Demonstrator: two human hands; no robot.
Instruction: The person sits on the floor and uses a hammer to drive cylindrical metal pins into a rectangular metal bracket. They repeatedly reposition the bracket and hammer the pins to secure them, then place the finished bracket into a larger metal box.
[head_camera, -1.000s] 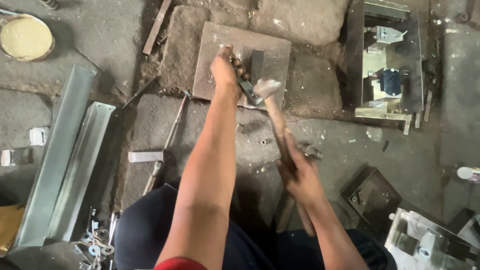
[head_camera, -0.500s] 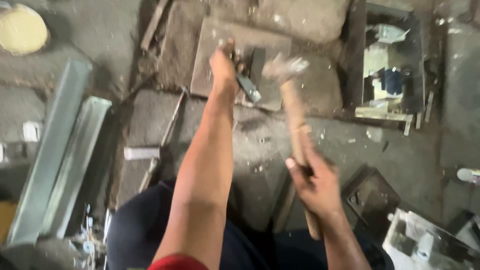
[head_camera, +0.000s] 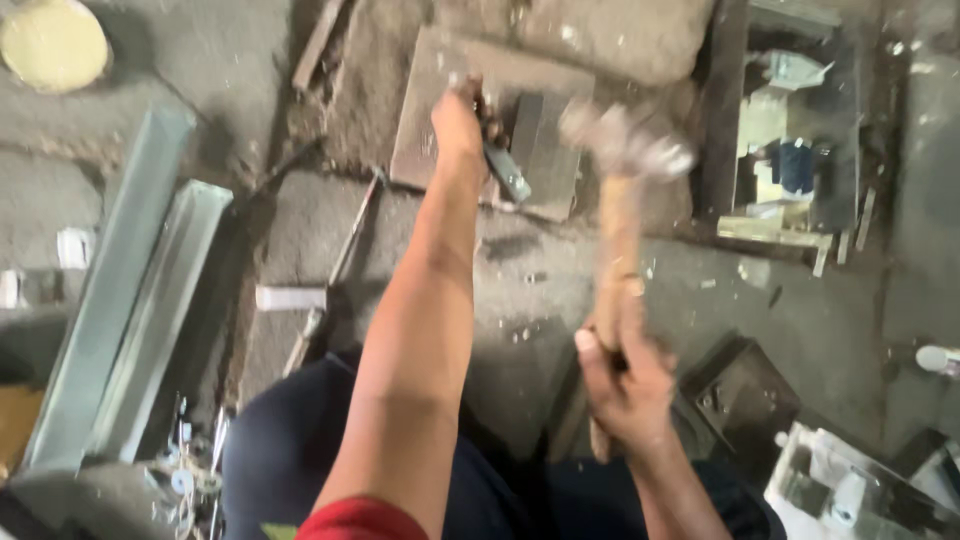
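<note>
My left hand (head_camera: 458, 118) reaches out over a flat steel plate (head_camera: 430, 120) on the ground and grips a short metal chisel-like tool (head_camera: 503, 170) against a dark metal piece (head_camera: 545, 150) on the plate. My right hand (head_camera: 625, 385) grips the wooden handle of a hammer (head_camera: 620, 250). The hammer head is raised and blurred, to the right of the tool.
Long angled metal channels (head_camera: 130, 300) lie at the left. A round yellowish lid (head_camera: 52, 42) sits at top left. A metal frame with small parts (head_camera: 785, 150) is at upper right, dark metal boxes (head_camera: 740, 395) at lower right. A thin rod (head_camera: 335, 265) lies beside my leg.
The hammer has lifted off the tool and swung up and to the right. My left hand has stayed on the plate holding the tool.
</note>
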